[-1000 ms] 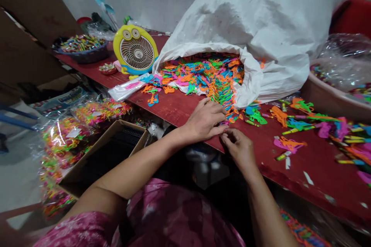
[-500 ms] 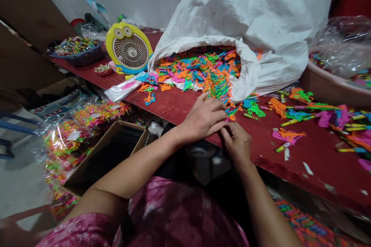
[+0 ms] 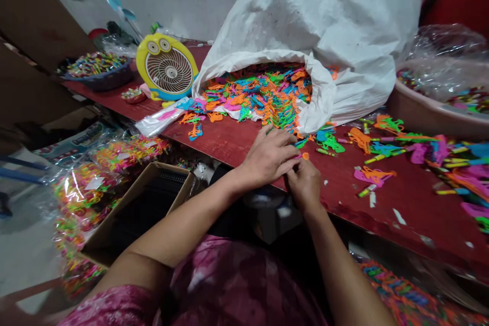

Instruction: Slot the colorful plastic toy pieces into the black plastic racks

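Note:
My left hand (image 3: 270,157) rests over the front edge of the red table, its fingers bent and pressed toward my right hand. My right hand (image 3: 305,183) is curled closed, its fingertips meeting those of the left. A small orange plastic tip (image 3: 305,156) shows at the top of the right fingers, and a bit of pink shows between the hands. What the fingers grip is mostly hidden. Just beyond lies a heap of colourful plastic pieces (image 3: 280,107), spilling from a large white sack (image 3: 328,25) with its mouth toward me.
A yellow fan (image 3: 170,71) and a blue basin (image 3: 103,79) stand left. To the right are loose plastic pieces (image 3: 376,175) and a pink tub (image 3: 424,112). Below the table edge are a cardboard box (image 3: 130,209) and bagged colourful pieces (image 3: 82,183).
The view has shifted slightly. My right hand has turned and closed up more against the left, and the orange tip now overlaps its fingers. My left hand has hardly moved.

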The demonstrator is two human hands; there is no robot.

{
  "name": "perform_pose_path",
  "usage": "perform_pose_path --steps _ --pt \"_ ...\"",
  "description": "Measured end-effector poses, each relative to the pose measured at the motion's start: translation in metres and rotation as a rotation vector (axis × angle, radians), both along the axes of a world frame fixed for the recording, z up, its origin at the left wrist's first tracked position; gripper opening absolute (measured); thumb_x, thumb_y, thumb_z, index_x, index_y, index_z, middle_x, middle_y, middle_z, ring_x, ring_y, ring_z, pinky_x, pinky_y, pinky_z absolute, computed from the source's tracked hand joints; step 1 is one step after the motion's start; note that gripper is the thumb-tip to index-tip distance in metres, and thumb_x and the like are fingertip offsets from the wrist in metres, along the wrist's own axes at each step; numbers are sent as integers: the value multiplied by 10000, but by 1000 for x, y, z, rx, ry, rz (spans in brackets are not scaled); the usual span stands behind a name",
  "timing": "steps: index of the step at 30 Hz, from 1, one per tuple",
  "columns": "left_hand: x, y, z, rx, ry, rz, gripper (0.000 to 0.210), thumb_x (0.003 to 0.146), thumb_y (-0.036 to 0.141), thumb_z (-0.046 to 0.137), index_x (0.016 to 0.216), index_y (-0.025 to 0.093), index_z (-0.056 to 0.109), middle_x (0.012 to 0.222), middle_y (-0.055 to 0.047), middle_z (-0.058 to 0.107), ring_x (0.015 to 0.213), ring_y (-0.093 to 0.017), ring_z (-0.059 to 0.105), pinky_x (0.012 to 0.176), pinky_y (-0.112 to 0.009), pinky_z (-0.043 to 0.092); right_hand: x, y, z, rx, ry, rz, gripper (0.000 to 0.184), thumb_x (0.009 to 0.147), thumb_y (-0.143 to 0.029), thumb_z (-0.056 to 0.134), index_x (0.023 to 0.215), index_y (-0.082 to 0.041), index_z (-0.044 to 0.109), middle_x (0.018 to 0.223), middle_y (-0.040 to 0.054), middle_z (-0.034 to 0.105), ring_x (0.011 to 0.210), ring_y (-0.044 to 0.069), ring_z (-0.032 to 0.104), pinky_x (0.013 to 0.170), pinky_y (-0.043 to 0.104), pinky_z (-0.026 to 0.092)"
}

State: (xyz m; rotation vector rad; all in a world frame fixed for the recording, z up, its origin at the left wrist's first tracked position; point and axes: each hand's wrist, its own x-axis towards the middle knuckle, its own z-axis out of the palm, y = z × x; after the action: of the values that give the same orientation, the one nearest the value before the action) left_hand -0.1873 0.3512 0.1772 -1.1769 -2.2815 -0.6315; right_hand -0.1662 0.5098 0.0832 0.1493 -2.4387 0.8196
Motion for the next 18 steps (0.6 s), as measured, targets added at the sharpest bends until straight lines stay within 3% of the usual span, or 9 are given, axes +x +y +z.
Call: perform_pose_path --steps 10,18 --pt "0 0 -3 87 -38 111 114 885 271 603 886 186 680 1141 -72 649 1108 -228 551 1017 -426 376 -8 -7 -3 26 -77 -6 160 896 -286 471 802 -189 556 743 48 593 681 185 503 609 295 290" --pt "1 -5 -5 78 -57 118 163 922 329 592 930 199 690 1116 -70 665 1075 -190 601 1124 -472 301 -12 -7 -9 -11 -2 21 105 868 -187 439 826 -205 533 792 56 589 739 201 535 650 302 346"
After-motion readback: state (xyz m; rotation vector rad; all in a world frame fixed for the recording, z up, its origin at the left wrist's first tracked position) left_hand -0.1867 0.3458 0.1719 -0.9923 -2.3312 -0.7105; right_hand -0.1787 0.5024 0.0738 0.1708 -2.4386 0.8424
